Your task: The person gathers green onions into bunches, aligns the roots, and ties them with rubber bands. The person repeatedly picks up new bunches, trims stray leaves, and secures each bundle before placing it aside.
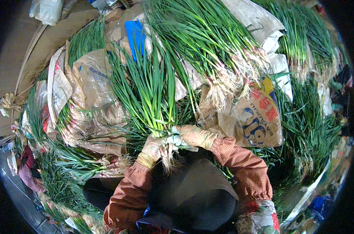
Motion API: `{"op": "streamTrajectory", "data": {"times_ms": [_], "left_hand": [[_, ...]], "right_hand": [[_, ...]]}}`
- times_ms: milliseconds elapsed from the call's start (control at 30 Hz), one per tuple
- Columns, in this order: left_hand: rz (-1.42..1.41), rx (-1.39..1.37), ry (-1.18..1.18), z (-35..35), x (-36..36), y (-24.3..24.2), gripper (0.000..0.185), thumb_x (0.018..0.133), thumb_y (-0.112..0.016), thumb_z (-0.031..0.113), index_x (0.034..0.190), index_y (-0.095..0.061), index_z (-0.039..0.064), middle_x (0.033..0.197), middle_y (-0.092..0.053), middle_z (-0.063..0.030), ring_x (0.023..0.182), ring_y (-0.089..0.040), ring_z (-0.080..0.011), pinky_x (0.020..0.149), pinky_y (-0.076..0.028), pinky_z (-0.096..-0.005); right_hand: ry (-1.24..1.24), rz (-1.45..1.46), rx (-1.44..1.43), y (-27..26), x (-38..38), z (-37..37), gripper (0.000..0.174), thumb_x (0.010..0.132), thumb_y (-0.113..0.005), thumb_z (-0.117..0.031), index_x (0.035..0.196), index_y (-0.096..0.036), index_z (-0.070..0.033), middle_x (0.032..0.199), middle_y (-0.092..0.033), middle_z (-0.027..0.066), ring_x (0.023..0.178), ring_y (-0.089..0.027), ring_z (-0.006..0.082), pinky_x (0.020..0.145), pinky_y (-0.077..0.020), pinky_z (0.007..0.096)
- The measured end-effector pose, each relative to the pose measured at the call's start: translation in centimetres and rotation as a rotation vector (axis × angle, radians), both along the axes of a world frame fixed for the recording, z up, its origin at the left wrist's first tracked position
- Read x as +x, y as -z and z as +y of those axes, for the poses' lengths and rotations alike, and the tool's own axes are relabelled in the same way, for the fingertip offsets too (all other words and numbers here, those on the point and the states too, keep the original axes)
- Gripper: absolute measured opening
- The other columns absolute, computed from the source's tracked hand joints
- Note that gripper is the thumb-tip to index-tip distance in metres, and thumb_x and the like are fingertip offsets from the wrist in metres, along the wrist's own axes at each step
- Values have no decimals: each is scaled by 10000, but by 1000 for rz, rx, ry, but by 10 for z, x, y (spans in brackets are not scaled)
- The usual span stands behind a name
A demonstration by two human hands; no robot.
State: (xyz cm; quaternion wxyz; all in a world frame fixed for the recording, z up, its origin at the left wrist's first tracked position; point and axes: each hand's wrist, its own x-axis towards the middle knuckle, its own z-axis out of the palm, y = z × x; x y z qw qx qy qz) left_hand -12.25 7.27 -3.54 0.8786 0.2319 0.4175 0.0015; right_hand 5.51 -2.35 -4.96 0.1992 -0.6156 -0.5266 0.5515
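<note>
A bunch of young green garlic plants (pixel 149 108) is held in front of me, its leaves fanning away and its pale roots (pixel 167 162) hanging towards my lap. My left hand (pixel 151 148), in a stained pale glove, grips the lower stems from the left. From the other side my right hand (pixel 196 136), also gloved, closes on the same stems, close against the left one. A pale bluish patch (pixel 177 139) shows at the right fingers; whether it is a strip or part of the glove, I cannot tell. Checked orange-brown sleeves cover both forearms.
Beyond lies a large heap of green garlic (pixel 194 35), roots towards me. A printed brown sack (pixel 241 122) is at right, beside more greens (pixel 308 108). Another bunch (pixel 106 163) rests at left, near clear plastic (pixel 92 76). Another person's checked sleeve (pixel 30 178) shows far left.
</note>
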Motion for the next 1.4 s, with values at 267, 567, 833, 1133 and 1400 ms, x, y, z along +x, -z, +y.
{"op": "streamTrajectory", "data": {"times_ms": [267,567,833,1133,1400], "left_hand": [[-44,89,15,-1,9,-21,365,809,-605,-2,1159,-499,11,966,-635,-120,700,-643,-207,576,-553,-300],[171,192,-47,-10,44,-37,247,884,-561,106,1124,-565,43,776,-630,-20,571,-576,-99,444,-463,-218],[40,-3,-6,15,31,-18,331,866,-547,57,1187,-499,-11,1087,-607,-175,909,-645,-260,641,-577,-391],[-287,360,-308,42,58,-111,513,823,-618,134,1264,-388,8,1272,-463,-283,994,-620,-288,563,-584,-286],[-417,89,-220,27,102,-74,736,775,-698,196,1371,-309,7,849,-612,-93,646,-581,-156,510,-498,-255]], "right_hand": [[23,-454,-5,-18,87,-29,309,879,-516,-375,979,-600,-95,811,-643,152,781,-633,344,702,-491,444],[125,-34,-136,-43,17,-20,673,839,-538,-515,1360,-358,-127,977,-616,233,822,-617,380,727,-482,449],[395,-173,403,0,13,-31,214,839,-528,-167,1036,-603,-131,750,-623,161,698,-610,352,629,-486,427],[-102,-93,31,-27,98,-61,407,874,-543,-390,1196,-552,-142,961,-657,89,842,-628,200,766,-495,352],[640,-910,-110,-15,187,32,132,846,-552,-130,938,-591,-45,855,-639,143,680,-644,257,628,-525,355]]}}
